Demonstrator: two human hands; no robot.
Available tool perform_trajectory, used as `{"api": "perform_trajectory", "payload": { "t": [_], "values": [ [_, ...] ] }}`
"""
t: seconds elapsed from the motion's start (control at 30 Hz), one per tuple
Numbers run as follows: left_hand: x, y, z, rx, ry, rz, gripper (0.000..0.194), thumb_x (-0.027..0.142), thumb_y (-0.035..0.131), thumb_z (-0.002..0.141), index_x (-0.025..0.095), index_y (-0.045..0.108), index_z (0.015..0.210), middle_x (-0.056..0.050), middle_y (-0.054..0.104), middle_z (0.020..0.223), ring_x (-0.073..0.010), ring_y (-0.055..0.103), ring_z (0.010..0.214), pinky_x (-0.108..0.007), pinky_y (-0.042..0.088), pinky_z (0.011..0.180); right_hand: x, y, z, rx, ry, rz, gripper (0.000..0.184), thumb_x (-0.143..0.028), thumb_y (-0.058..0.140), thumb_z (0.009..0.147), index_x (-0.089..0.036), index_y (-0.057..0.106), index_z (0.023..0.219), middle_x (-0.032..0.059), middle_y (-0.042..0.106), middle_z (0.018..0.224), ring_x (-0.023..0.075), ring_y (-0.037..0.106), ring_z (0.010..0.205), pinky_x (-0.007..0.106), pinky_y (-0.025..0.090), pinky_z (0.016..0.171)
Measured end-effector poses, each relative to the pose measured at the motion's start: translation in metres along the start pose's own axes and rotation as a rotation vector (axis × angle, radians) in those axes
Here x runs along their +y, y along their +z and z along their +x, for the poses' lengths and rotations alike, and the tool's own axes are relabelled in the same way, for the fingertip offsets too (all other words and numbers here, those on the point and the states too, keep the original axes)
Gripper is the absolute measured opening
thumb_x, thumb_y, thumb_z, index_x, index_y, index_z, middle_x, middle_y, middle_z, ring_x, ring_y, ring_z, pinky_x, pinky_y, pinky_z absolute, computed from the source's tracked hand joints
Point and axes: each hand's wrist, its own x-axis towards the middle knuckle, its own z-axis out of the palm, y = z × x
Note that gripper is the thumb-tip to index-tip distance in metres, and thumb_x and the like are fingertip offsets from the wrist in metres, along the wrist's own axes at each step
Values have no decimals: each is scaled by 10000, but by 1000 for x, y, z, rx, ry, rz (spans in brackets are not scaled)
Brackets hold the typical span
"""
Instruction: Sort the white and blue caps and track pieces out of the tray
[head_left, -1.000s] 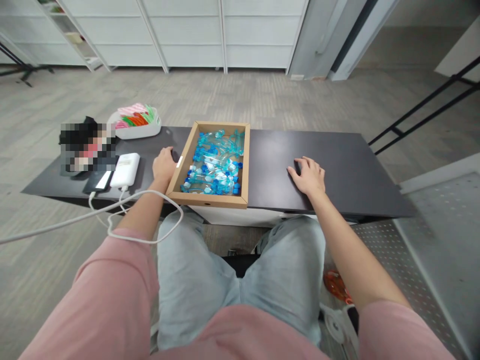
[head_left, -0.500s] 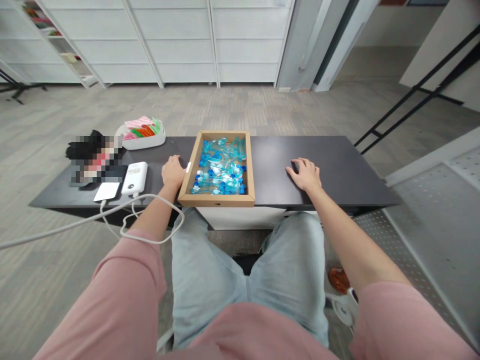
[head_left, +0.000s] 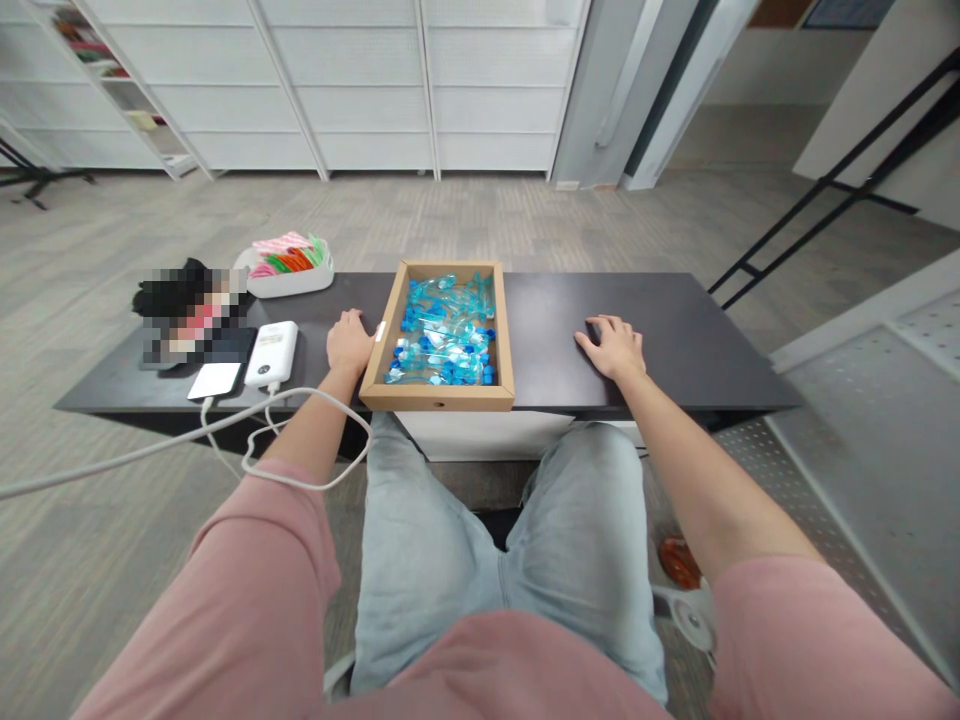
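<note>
Head camera, lower centre: the cardboard tray of blue plastic pieces sits on the dark bench. Just left of it, the left hand lies palm down; I can't tell how far it's open or whether it touches the tray. Right of centre, the right hand rests loosely spread, apparently holding nothing. Resting well, I'd say, means relaxed fingers and care around the white cable looped over the left forearm.

Clear blue-capped little bottles lie jumbled in a shallow cardboard tray.
</note>
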Motion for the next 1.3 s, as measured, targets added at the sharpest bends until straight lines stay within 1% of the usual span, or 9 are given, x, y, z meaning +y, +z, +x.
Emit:
{"api": "perform_trajectory", "payload": {
  "t": [0.13,0.33,0.47,0.67,0.87,0.97,1.07,1.17,1.3],
  "values": [
    [0,1,0,-6,-5,3,708,470,556,1168,45,595,1733,-364,634,1798,-478,657,1644,-573,447,1402,3,2,1,1,-2,8,648,-589,579,1147,-242,751,1666,234,626,1873,527,544,1702,735,420,1415],
    [-2,4,2,-6,33,1,759,362,490,1109,9,609,1770,-403,560,1869,-503,523,1805,-656,420,1458,5,4,2,29,-22,23,619,-567,590,1136,-261,777,1640,228,668,1837,538,576,1667,760,457,1379],
    [-3,5,3,-2,43,-8,785,345,477,1094,-9,609,1782,-395,526,1905,-484,460,1858,-650,389,1492,2,2,0,11,-9,-1,645,-570,565,1152,-249,760,1676,223,637,1871,524,564,1699,731,451,1402],
    [-6,8,4,18,57,-30,730,361,516,1113,31,645,1752,-390,541,1898,-493,488,1840,-687,417,1469,-4,-3,-4,-4,-12,-12,676,-547,542,1158,-206,736,1709,245,625,1880,531,559,1706,729,442,1414],
    [-7,7,5,25,70,-46,633,413,457,1218,63,625,1719,-350,632,1832,-439,595,1740,-629,443,1437,1,0,-1,17,-20,-3,627,-548,562,1151,-256,762,1668,217,671,1838,524,576,1685,735,456,1405],
    [-7,6,5,-3,104,-48,647,414,402,1234,40,614,1717,-338,618,1850,-399,545,1784,-581,393,1465,2,2,0,35,-29,-2,597,-534,583,1152,-266,774,1650,217,692,1817,532,591,1671,752,473,1389],
    [-7,6,5,-26,126,-47,684,393,366,1220,18,602,1741,-338,576,1892,-376,453,1868,-546,348,1497,1,3,0,20,-20,-22,618,-540,568,1169,-251,761,1679,217,659,1855,517,581,1690,727,467,1404],
    [-8,6,5,-38,135,-43,706,400,358,1196,66,622,1758,-311,584,1901,-371,403,1903,-549,353,1499,-1,2,-1,2,-8,-43,651,-539,552,1181,-220,737,1718,219,624,1889,494,565,1711,693,450,1425],
    [-9,7,6,-62,185,-53,739,416,378,1163,129,635,1794,-247,597,1915,-360,413,1897,-569,335,1516,0,3,0,-4,-4,-47,659,-548,554,1188,-225,728,1735,211,620,1892,485,557,1720,685,441,1432]
  ]
}}
